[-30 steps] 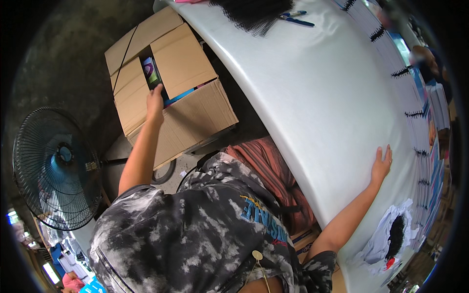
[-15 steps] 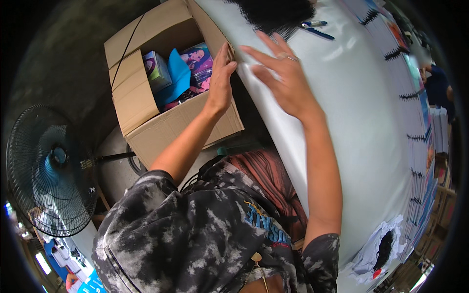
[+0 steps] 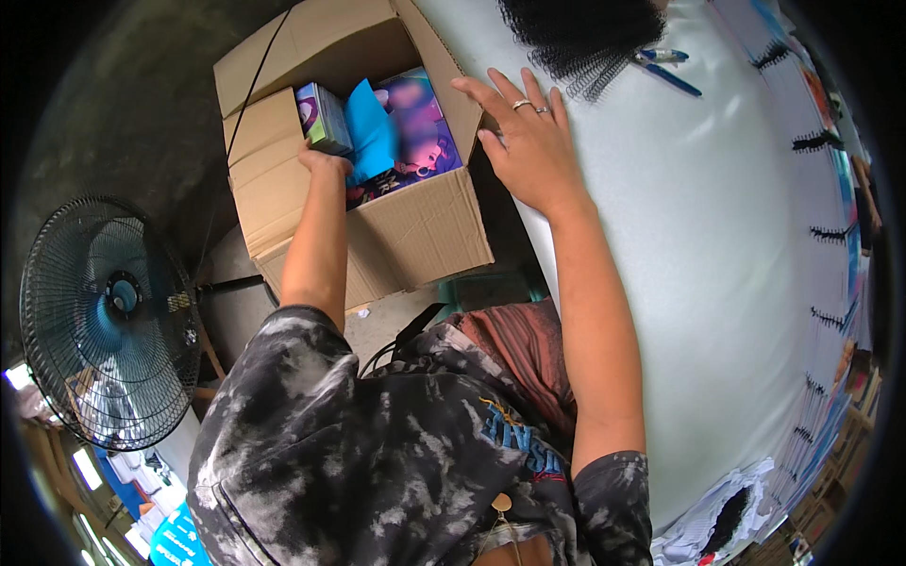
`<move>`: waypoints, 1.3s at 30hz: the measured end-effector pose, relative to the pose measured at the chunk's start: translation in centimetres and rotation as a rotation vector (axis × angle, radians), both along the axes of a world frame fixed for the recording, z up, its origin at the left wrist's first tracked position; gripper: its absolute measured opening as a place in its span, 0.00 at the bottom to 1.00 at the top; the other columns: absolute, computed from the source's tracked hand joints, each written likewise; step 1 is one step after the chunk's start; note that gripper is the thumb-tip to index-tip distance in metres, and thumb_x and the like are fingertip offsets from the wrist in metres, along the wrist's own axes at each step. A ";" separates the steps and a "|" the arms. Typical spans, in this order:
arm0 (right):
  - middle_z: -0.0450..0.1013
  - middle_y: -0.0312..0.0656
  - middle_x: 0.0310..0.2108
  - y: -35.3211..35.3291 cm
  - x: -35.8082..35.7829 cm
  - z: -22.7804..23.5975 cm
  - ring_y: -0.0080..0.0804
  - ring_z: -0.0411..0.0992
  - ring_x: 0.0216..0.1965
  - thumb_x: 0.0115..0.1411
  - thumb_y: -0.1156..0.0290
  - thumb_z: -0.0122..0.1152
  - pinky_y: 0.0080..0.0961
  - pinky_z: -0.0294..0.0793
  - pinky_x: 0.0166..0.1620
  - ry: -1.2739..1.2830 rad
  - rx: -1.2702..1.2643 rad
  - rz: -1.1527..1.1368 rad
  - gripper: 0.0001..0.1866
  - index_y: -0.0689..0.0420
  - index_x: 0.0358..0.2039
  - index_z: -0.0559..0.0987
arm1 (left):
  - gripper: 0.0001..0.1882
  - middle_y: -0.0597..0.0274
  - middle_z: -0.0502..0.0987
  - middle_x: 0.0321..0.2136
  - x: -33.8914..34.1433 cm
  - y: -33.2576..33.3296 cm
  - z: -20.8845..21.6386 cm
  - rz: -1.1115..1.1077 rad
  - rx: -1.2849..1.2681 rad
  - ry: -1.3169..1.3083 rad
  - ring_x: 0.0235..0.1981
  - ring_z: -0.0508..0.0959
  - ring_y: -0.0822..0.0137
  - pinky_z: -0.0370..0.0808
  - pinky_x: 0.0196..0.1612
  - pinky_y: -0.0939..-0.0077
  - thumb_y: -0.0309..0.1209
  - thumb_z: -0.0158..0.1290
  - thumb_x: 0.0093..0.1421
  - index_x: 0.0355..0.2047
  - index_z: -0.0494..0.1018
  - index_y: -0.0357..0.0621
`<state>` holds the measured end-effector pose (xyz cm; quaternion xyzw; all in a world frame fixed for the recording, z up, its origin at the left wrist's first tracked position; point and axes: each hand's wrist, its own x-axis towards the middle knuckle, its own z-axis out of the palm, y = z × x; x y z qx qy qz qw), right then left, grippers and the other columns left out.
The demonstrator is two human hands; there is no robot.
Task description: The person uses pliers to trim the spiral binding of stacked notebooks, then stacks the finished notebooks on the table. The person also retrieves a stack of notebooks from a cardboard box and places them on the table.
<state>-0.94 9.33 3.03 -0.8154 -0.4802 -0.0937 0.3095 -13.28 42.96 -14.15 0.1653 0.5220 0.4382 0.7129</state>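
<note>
My left hand (image 3: 326, 164) reaches into a cardboard box (image 3: 415, 231), at the near end of a stack of small booklets (image 3: 323, 118). Its thumb rests by the stack's left corner; the other fingers are mostly hidden, seemingly curled round the end. A bright blue sheet (image 3: 371, 132) stands tilted beside the stack. Right of it lie purple and pink printed covers (image 3: 429, 141). My right hand (image 3: 533, 141) is open with fingers spread, over the white table edge next to the box's right flap. It holds nothing, and rings show on its fingers.
Black spiral binding coils (image 3: 585, 38) lie at the table's far side, beside blue-handled pliers (image 3: 670, 74). Spiral-bound books (image 3: 821, 189) line the right edge of the white table (image 3: 698, 283). A black fan (image 3: 113, 311) stands at left. Crumpled white material (image 3: 722, 514) lies at the lower right.
My left hand has moved from the box's right side down to the booklet stack inside. My right hand has moved slightly left toward the flap, relative to the table. The view has shifted a little.
</note>
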 end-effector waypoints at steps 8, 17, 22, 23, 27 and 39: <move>0.65 0.42 0.57 -0.2 -0.1 0.3 0.49 0.56 0.61 0.56 0.68 0.54 0.55 0.45 0.63 0.000 0.004 -0.018 0.32 0.26 0.59 0.60 | 0.27 0.56 0.72 0.48 -0.5 2.9 -4.1 0.111 -0.054 0.225 0.50 0.70 0.54 0.65 0.53 0.58 0.47 0.44 0.50 0.48 0.70 0.47; 0.67 0.41 0.55 0.1 -0.5 0.3 0.45 0.58 0.61 0.56 0.68 0.55 0.54 0.49 0.62 -0.015 0.005 -0.034 0.33 0.24 0.59 0.59 | 0.28 0.56 0.72 0.48 0.2 3.6 -2.6 0.114 -0.068 0.174 0.50 0.70 0.54 0.64 0.53 0.57 0.47 0.44 0.51 0.49 0.70 0.48; 0.67 0.41 0.55 -0.1 -0.9 0.7 0.45 0.59 0.60 0.56 0.67 0.56 0.54 0.49 0.62 -0.006 0.001 -0.027 0.33 0.23 0.59 0.60 | 0.28 0.56 0.72 0.48 0.3 3.6 -2.3 0.104 -0.068 0.160 0.51 0.69 0.54 0.64 0.53 0.56 0.48 0.44 0.51 0.49 0.70 0.48; 0.67 0.41 0.55 -0.2 -1.0 0.7 0.45 0.59 0.60 0.56 0.67 0.56 0.54 0.48 0.62 -0.008 -0.011 -0.030 0.32 0.23 0.59 0.60 | 0.28 0.56 0.72 0.48 0.3 3.5 -2.4 0.101 -0.068 0.152 0.51 0.69 0.54 0.64 0.53 0.56 0.48 0.44 0.51 0.49 0.70 0.48; 0.66 0.40 0.56 -0.7 -1.2 1.1 0.45 0.58 0.61 0.57 0.67 0.56 0.55 0.47 0.62 -0.016 -0.034 -0.030 0.32 0.23 0.59 0.60 | 0.28 0.56 0.71 0.49 -0.2 3.1 -2.2 0.097 -0.061 0.138 0.51 0.69 0.54 0.64 0.53 0.55 0.48 0.43 0.51 0.49 0.69 0.48; 0.66 0.40 0.56 -1.2 -1.4 1.1 0.45 0.58 0.61 0.56 0.68 0.56 0.56 0.48 0.62 0.000 -0.030 -0.025 0.32 0.22 0.58 0.60 | 0.29 0.57 0.71 0.49 -0.6 2.3 -2.2 0.091 -0.062 0.121 0.52 0.68 0.54 0.63 0.54 0.54 0.49 0.43 0.51 0.50 0.69 0.49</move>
